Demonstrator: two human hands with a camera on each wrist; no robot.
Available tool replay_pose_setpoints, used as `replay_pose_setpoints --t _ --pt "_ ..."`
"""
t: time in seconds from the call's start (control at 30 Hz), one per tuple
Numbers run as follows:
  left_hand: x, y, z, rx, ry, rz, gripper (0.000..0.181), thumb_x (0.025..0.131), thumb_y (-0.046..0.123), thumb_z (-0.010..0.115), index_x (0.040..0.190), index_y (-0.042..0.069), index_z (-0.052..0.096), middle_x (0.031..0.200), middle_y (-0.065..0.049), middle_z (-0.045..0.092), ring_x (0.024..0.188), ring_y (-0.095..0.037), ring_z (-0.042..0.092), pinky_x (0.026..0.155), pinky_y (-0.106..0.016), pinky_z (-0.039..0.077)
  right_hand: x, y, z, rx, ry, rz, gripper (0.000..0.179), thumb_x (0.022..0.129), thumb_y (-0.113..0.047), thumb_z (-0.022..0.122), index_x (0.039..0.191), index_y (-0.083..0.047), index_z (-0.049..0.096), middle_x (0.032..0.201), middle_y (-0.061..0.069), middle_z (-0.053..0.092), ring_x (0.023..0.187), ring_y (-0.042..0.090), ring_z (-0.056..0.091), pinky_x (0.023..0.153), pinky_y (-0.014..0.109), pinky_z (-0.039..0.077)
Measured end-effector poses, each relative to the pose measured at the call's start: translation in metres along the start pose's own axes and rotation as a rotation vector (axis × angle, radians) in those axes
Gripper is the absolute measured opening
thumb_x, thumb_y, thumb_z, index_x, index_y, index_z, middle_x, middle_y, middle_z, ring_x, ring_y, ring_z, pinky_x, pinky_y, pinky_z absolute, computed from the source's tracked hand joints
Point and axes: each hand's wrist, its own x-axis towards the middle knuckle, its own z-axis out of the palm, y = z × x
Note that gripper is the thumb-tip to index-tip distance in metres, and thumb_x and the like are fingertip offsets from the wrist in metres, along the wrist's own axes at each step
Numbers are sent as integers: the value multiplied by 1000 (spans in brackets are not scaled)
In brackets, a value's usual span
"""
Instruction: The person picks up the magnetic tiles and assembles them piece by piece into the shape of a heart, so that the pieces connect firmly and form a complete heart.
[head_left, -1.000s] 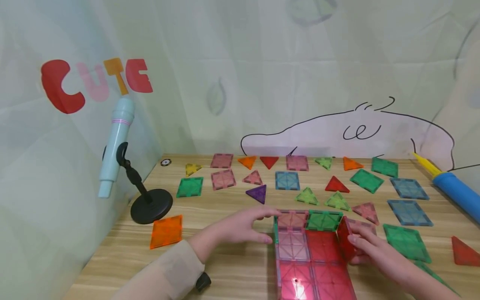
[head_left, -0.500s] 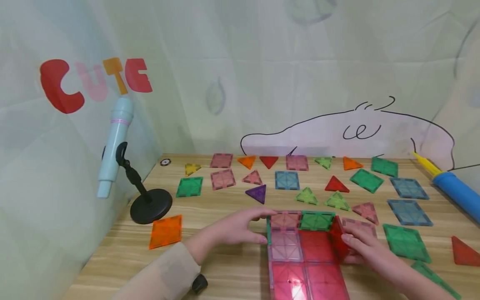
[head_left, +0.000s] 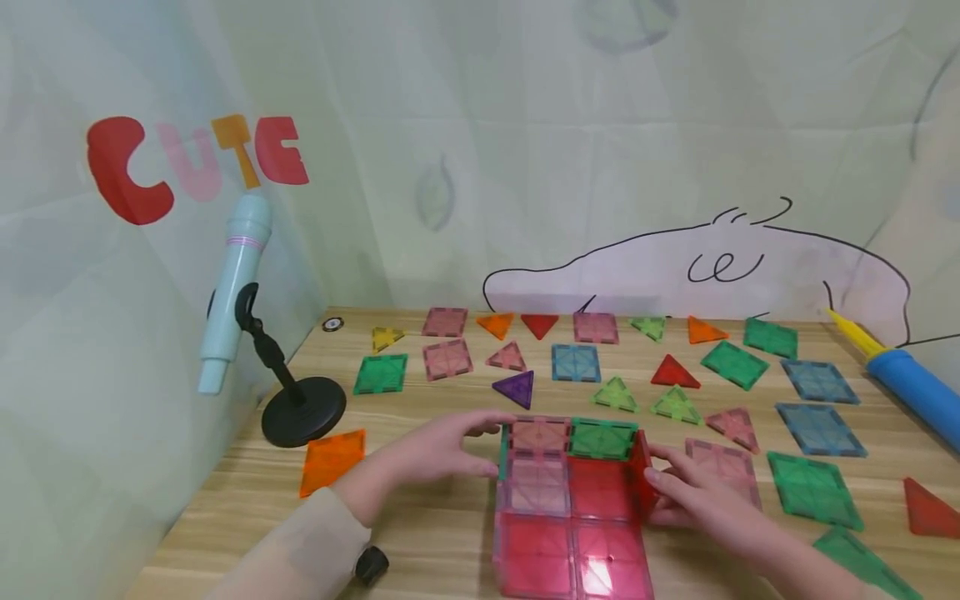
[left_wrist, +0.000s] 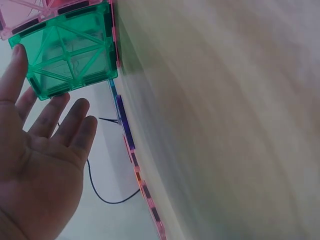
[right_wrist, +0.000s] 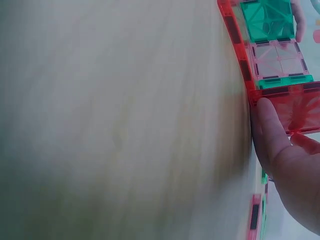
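Note:
A walled build of translucent magnetic tiles stands on the table, its floor made of red and pink square tiles [head_left: 536, 554]. A pink tile [head_left: 540, 435] and a green tile [head_left: 603, 438] stand upright along the back. At the left side, a green wall tile [left_wrist: 72, 50] has my left hand [head_left: 431, 450] beside it, fingers extended, fingertips at its edge and back corner. My right hand [head_left: 701, 492] holds the upright red tile [head_left: 641, 475] at the right side, thumb at the near end. In the right wrist view, the red tile [right_wrist: 292, 110] meets the floor's edge.
Loose square and triangular tiles lie behind and right, including a blue square [head_left: 575, 362] and a purple triangle [head_left: 515, 387]. An orange square [head_left: 332, 461] lies left. Also there are a toy microphone [head_left: 235, 292] on a black stand [head_left: 303, 410] and a blue tube [head_left: 915, 400].
The tile build has slid left across the table, with both hands moving along with it. The red wall tile on the right now stands straighter against the floor's edge.

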Motion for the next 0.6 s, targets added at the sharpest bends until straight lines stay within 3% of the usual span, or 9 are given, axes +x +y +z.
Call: replay_pose_setpoints --t 0.4,0.6 --pt "-22 -13 -18 -1 16 -40 58 84 35 69 137 34 44 140 5 44 122 -25 47 100 -48 37 15 -7 23 29 -38 -23 68 95 -41 52 145 -3 25 109 16 52 88 23 56 79 36 52" --pt "-38 -31 -29 26 48 -89 64 82 35 72 139 32 44 139 8 44 125 -23 43 101 -48 34 17 -9 21 65 -85 -68 68 96 -40 50 146 -2 22 111 18 55 92 25 59 81 37 52"
